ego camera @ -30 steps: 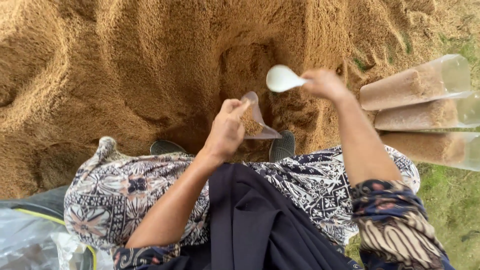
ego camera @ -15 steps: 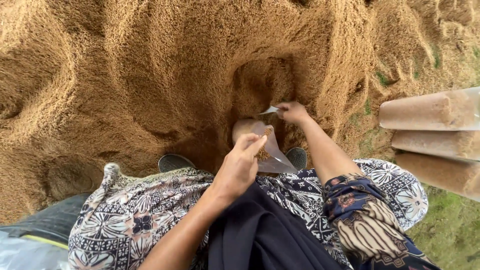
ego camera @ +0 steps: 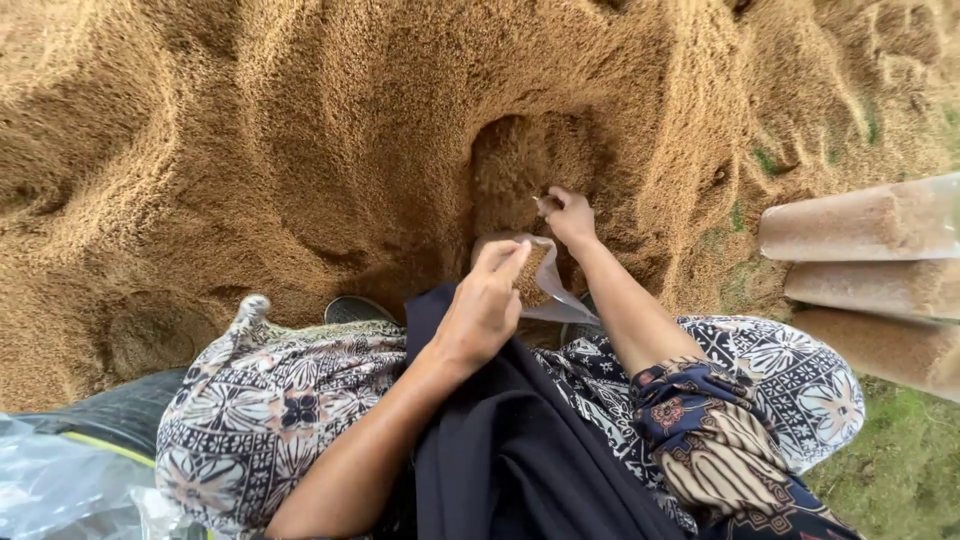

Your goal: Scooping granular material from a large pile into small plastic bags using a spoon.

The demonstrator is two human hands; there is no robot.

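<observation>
My left hand (ego camera: 488, 305) holds a small clear plastic bag (ego camera: 541, 285) open at its mouth; the bag is partly filled with brown husk. My right hand (ego camera: 570, 215) grips a white scoop (ego camera: 545, 203) and is pushed into a hollow in the big heap of golden husk (ego camera: 300, 150) just beyond the bag. Most of the scoop is hidden in the husk and behind my fingers. Both forearms reach forward over my patterned clothing (ego camera: 280, 410) and a dark cloth (ego camera: 520, 450) on my lap.
Three filled clear bags (ego camera: 860, 225) lie stacked at the right edge, on grass (ego camera: 900, 470). Crumpled clear plastic (ego camera: 60, 490) and a dark sheet (ego camera: 110, 415) sit at the lower left. A shoe tip (ego camera: 355, 310) shows at the heap's foot.
My right hand has come down from beside the bag with the scoop and dug into the husk hollow. My left hand keeps holding the bag, a little lower in view.
</observation>
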